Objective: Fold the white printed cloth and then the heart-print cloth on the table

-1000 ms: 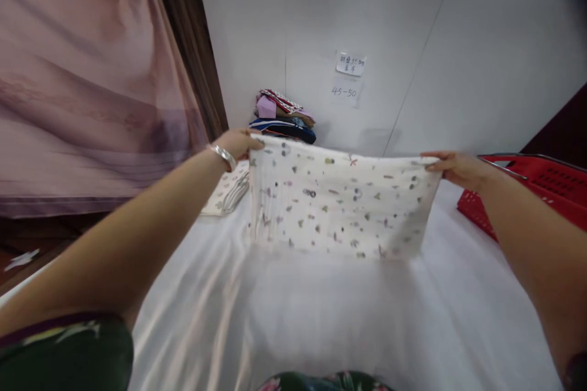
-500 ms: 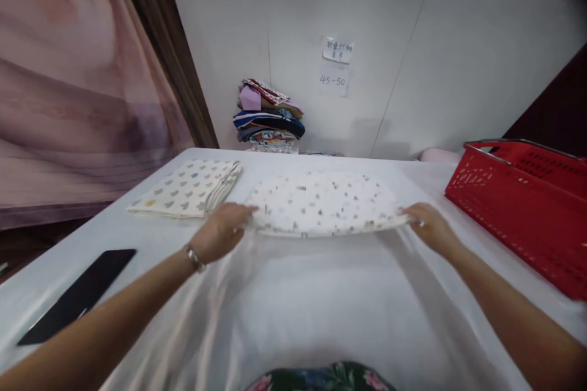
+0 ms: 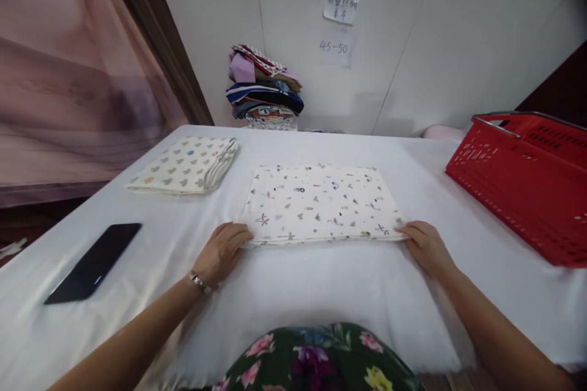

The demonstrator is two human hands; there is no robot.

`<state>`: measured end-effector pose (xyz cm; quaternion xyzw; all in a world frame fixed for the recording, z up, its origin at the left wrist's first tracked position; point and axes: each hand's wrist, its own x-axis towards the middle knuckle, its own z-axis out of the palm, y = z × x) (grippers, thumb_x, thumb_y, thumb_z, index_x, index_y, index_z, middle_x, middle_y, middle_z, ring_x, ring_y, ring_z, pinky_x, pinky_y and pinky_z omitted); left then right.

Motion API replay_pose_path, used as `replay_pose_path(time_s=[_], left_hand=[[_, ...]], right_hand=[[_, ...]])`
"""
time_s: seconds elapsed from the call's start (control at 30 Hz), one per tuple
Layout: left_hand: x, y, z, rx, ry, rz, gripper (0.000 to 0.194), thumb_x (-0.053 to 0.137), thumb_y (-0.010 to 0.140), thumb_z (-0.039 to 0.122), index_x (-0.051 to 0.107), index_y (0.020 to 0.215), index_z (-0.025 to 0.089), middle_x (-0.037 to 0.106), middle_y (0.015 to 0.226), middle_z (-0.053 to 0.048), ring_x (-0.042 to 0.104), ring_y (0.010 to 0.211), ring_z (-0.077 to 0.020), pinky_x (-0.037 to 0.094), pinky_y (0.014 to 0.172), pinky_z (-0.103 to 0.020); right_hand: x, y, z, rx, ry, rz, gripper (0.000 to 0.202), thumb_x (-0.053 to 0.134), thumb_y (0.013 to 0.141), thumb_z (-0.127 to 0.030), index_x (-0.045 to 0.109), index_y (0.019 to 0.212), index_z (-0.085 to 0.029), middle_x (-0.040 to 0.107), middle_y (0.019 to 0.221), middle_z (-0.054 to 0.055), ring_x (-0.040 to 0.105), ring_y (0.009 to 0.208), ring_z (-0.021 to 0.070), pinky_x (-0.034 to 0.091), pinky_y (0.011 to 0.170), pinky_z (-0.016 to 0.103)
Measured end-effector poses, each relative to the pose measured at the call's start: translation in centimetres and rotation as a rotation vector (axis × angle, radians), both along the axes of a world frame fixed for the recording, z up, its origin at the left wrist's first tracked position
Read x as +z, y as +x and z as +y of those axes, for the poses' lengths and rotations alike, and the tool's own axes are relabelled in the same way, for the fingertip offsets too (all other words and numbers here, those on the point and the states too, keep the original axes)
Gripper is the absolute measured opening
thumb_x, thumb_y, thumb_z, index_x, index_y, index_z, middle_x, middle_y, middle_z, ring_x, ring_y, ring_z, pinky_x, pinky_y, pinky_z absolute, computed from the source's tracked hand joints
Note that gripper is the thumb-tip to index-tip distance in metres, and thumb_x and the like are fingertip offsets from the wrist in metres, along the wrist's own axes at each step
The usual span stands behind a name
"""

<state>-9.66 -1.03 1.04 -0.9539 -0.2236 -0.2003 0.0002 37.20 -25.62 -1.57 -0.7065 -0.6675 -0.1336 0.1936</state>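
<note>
A white cloth with small printed figures (image 3: pixel 321 204) lies folded in a flat rectangle on the white-covered table (image 3: pixel 330 281). At its near left corner, my left hand (image 3: pixel 224 252) has its fingers closed on the edge. My right hand (image 3: pixel 426 247) pinches the near right corner in the same way. Behind and left of my left hand lies a folded cream cloth with grey printed shapes (image 3: pixel 183 164), touched by neither hand.
A black phone-like slab (image 3: pixel 94 264) lies at the left. On the right stands a red perforated basket (image 3: pixel 527 186). A stack of folded fabrics (image 3: pixel 266 88) rises beyond the far edge, near a wall with paper notes (image 3: pixel 340 7).
Both hands have lowered the near edge of the printed cloth, which was raised and blurred and now lies flat. The view has tilted further down.
</note>
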Motion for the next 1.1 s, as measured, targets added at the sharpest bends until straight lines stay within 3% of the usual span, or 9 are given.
replay_pose_path(time_s=[0.13,0.3,0.47,0.53,0.63,0.73,0.8,0.97,1.1], left_hand=[[-0.1,-0.1,-0.5,0.054,-0.054,0.088,0.037,0.04,0.073,0.01,0.062,0.101,0.019,0.063,0.106,-0.009,0.055,0.104,-0.0202,0.037,0.098,-0.042],[1.8,0.6,-1.5,0.073,-0.076,0.101,0.028,0.048,0.079,0.026,0.061,0.103,0.022,0.062,0.11,-0.007,0.056,0.106,-0.0207,0.029,0.105,-0.046],[2.8,6.0,-3.1,-0.024,-0.02,0.041,0.034,0.045,0.086,0.037,0.058,0.112,0.019,0.056,0.125,-0.01,0.047,0.12,-0.0225,0.024,0.108,-0.047],[2.3,8.2,-3.2,-0.068,-0.006,0.07,0.043,0.043,0.087,0.043,0.052,0.122,0.018,0.046,0.136,-0.011,0.036,0.129,-0.0248,0.02,0.109,-0.048],[0.5,9.8,-2.8,-0.029,-0.02,0.158,0.058,0.04,0.086,0.053,0.044,0.132,0.018,0.033,0.145,-0.012,0.024,0.135,-0.0287,0.017,0.109,-0.052],[-1.5,9.6,-2.1,0.03,-0.075,0.234,0.067,0.036,0.083,0.062,0.039,0.136,0.02,0.03,0.147,-0.011,0.024,0.135,-0.0298,0.018,0.108,-0.052],[-2.1,9.4,-1.7,0.046,-0.102,0.258,0.071,0.035,0.082,0.065,0.038,0.137,0.022,0.027,0.148,-0.01,0.022,0.136,-0.0292,0.017,0.108,-0.052],[-0.6,9.1,-0.2,0.091,-0.17,0.287,0.065,0.028,0.085,0.06,0.036,0.138,0.024,0.026,0.148,-0.007,0.022,0.136,-0.0259,0.021,0.107,-0.049],[-0.1,8.1,1.9,0.283,-0.126,0.266,0.066,0.03,0.084,0.059,0.038,0.138,0.022,0.023,0.149,-0.007,0.017,0.138,-0.0291,0.016,0.107,-0.055]], right_hand=[[0.4,0.0,-0.1,-0.022,-0.121,-0.011,0.033,0.043,0.076,-0.013,0.067,0.097,-0.019,0.062,0.099,0.009,0.056,0.093,0.0227,0.044,0.085,0.039],[1.9,-1.9,-0.2,-0.079,-0.212,-0.041,0.046,0.043,0.071,-0.011,0.062,0.112,-0.019,0.058,0.116,0.011,0.047,0.115,0.0278,0.032,0.098,0.049],[3.3,-8.4,3.4,0.089,-0.295,0.058,0.049,0.038,0.084,-0.024,0.045,0.133,-0.02,0.041,0.14,0.009,0.027,0.133,0.0247,0.018,0.108,0.048],[3.3,-10.6,5.1,0.147,-0.375,0.095,0.052,0.037,0.088,-0.037,0.039,0.138,-0.02,0.03,0.146,0.008,0.019,0.137,0.0246,0.013,0.11,0.047],[2.7,-12.1,6.2,0.122,-0.481,0.132,0.062,0.034,0.089,-0.05,0.03,0.142,-0.018,0.021,0.149,0.008,0.01,0.139,0.0241,0.007,0.111,0.046],[2.2,-12.0,5.8,0.099,-0.517,0.175,0.066,0.032,0.089,-0.054,0.024,0.144,-0.019,0.015,0.15,0.007,0.008,0.139,0.0228,0.004,0.112,0.046],[2.4,-11.8,5.4,0.119,-0.527,0.219,0.067,0.032,0.089,-0.056,0.022,0.145,-0.021,0.013,0.151,0.006,0.007,0.139,0.0227,0.003,0.112,0.046],[4.4,-10.2,6.4,0.087,-0.478,0.303,0.066,0.028,0.09,-0.057,0.021,0.145,-0.021,0.01,0.151,0.006,0.005,0.139,0.0218,0.005,0.112,0.044],[4.0,-7.3,7.4,-0.203,-0.463,0.268,0.066,0.026,0.09,-0.056,0.025,0.144,-0.017,0.009,0.152,0.009,0.003,0.139,0.0239,0.006,0.11,0.046]])
